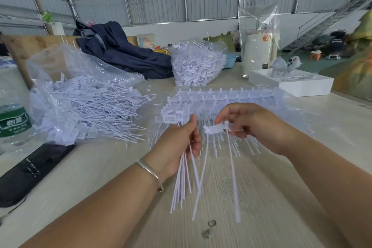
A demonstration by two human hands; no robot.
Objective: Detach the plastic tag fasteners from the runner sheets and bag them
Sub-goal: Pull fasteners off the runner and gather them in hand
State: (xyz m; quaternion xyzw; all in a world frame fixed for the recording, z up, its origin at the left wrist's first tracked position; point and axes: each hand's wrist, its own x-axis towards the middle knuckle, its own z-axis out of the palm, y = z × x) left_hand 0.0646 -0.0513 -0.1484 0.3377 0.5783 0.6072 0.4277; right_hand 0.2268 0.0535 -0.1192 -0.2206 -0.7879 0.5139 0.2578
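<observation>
A stack of white runner sheets (221, 98) with rows of tag fasteners lies on the table just beyond my hands. My left hand (177, 145) grips a bundle of detached fasteners (183, 179), their thin tails hanging down. My right hand (251, 125) pinches the flat head of a single fastener (216, 128), whose long tail dangles toward the table. An open clear bag (76, 94) stuffed with loose fasteners lies at the left. A second filled clear bag (197, 64) sits further back, centre.
A green-labelled water bottle (14, 121) and a black pouch (30, 169) are at the left edge. Dark blue clothing (120, 50) lies behind the bags. A white box (291, 84) and a tall clear bag (257, 32) stand at the right back. The wooden tabletop (261, 197) spreads beneath my forearms.
</observation>
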